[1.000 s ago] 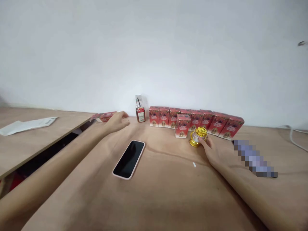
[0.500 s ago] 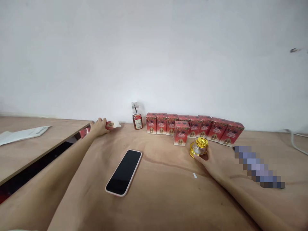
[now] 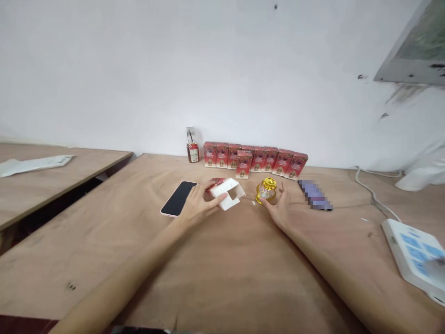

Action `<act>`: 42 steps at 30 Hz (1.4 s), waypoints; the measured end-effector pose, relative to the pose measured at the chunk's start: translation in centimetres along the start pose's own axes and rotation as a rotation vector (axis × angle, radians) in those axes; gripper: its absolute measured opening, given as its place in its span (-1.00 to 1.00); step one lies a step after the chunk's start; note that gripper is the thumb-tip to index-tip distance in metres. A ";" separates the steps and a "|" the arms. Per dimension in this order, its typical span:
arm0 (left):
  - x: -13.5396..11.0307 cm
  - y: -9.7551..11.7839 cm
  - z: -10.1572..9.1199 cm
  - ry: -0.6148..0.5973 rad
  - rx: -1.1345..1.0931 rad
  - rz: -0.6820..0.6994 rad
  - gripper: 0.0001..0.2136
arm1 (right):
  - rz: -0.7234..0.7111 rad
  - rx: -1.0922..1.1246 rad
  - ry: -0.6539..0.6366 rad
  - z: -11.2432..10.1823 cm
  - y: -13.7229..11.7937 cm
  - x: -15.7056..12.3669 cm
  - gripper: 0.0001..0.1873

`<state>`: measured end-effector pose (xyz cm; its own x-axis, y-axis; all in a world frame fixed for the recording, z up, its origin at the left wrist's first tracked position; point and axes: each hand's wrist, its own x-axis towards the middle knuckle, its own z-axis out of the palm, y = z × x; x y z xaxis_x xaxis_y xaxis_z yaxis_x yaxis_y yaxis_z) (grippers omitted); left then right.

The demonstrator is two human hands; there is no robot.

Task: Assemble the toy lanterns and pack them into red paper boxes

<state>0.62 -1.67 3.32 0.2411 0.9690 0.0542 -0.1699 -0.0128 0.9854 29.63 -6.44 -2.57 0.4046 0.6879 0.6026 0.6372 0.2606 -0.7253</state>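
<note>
My left hand grips a small red-and-white carton, tilted on its side with its white flaps open towards the right. To the right of it, a little gold lantern with a clear middle stands upright on the table. My right hand is curled about its right side, the thumb at the gold base and the fingers partly hidden behind. Behind the lantern, a single red box stands in front of a row of several similar red boxes.
A phone lies partly under my left hand. A bottle of brown liquid stands by the wall. On the right are a blurred-out flat item, a white cable and a white power strip. A gap separates the left table.
My left hand has come from the table's far left edge to the middle, bringing the carton beside the lantern. My right hand stays at the lantern. The view has swung right.
</note>
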 end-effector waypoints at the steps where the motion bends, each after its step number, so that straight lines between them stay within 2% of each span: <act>1: -0.6 -0.8 0.8 -0.041 0.127 0.153 -0.71 | -0.167 -0.099 0.078 -0.3 -0.8 -1.0 -0.12; 2: -1.0 -1.5 1.5 -0.072 0.316 0.371 -0.72 | -0.357 -0.168 0.112 -0.6 -1.6 -2.0 -0.20; 3: -1.2 -2.1 2.0 -0.083 0.534 0.630 -0.73 | -0.554 -0.209 0.089 -0.7 -2.5 -3.1 -0.29; 5: -1.5 -2.8 2.6 -0.034 0.948 1.111 -0.71 | -0.872 -0.232 0.024 -0.7 -4.4 -5.0 -0.36; 6: -1.6 -3.0 2.7 0.013 1.095 1.267 -0.67 | -0.912 -0.244 0.045 -0.6 -5.2 -5.8 -0.36; 8: -1.8 -2.9 2.7 0.100 1.289 1.426 -0.59 | -0.973 -0.267 0.109 -0.4 -6.5 -6.5 -0.37; 11: -2.2 -2.4 2.5 0.152 1.387 1.442 -0.55 | -0.979 -0.300 0.074 -0.5 -7.3 -6.3 -0.40; 14: -2.5 -2.1 2.4 0.107 1.396 1.434 -0.57 | -0.983 -0.269 -0.060 -0.9 -7.2 -5.6 -0.41; 17: -2.7 -2.3 2.4 0.066 1.403 1.441 -0.58 | -0.984 -0.262 -0.084 -1.0 -7.1 -5.3 -0.45; 23: -2.9 -2.7 2.6 0.051 1.475 1.444 -0.50 | -0.826 -0.350 -0.142 -0.9 -7.2 -5.6 -0.72; 27: -2.9 -2.7 2.6 0.012 1.508 1.476 -0.48 | -0.780 -0.382 -0.150 -0.4 -6.4 -5.5 -0.72; 32: -2.8 -2.4 2.6 -0.021 1.501 1.500 -0.45 | -0.635 -0.280 -0.182 0.1 -5.7 -5.9 -0.78; 37: -2.5 -2.5 2.2 -0.101 1.497 1.507 -0.51 | -0.394 -0.097 -0.254 0.2 -5.4 -6.1 -0.51; 42: -2.5 -2.9 2.4 -0.138 1.415 1.448 -0.56 | -0.441 -0.026 -0.301 0.0 -5.9 -6.0 -0.38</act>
<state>2.80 -4.65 0.74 0.7095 0.0515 0.7028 0.4337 -0.8180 -0.3779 23.41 -12.11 -1.93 -0.1093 0.6819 0.7232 0.7220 0.5546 -0.4138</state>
